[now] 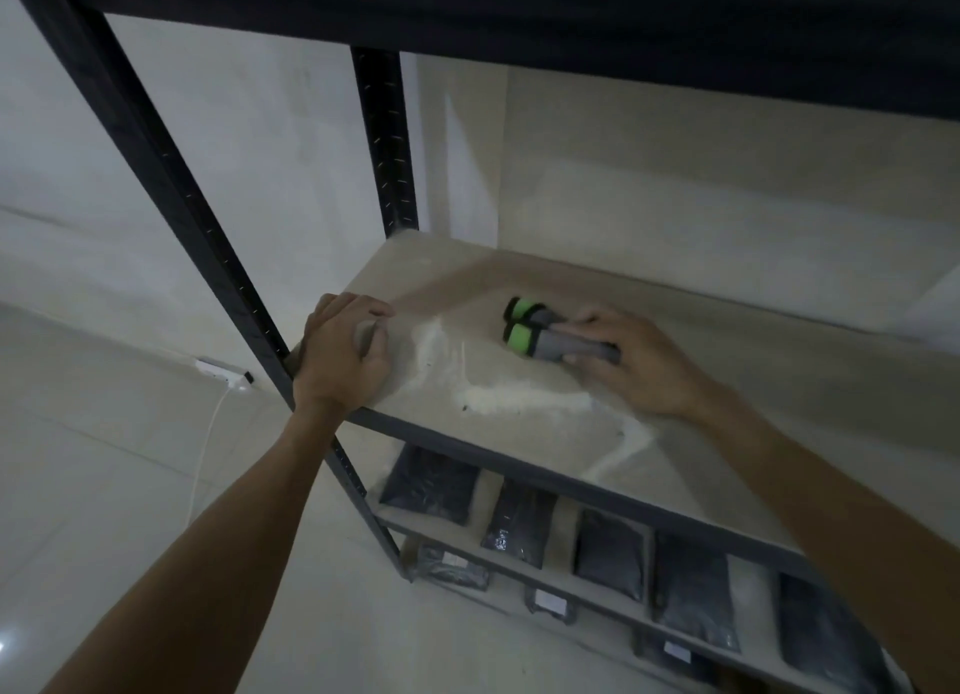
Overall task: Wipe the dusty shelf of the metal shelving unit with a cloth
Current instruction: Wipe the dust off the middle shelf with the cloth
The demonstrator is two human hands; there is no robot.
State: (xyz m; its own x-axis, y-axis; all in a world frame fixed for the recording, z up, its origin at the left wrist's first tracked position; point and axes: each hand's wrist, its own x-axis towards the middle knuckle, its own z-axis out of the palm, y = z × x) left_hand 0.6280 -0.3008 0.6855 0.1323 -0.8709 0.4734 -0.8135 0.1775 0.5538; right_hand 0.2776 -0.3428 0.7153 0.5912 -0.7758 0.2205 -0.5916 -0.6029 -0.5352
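A beige shelf board of the dark metal shelving unit lies in front of me, with streaks of white dust across its front part. My right hand lies on the shelf and holds a folded grey cloth with bright green bands, which sticks out to the left of the fingers. My left hand rests on the shelf's front left corner beside the front post, fingers curled over the edge.
The shelf above hangs low and dark overhead. On the lower shelf lie several dark packets, with more below. A white power strip and its cable lie on the pale tiled floor at left. A wall backs the unit.
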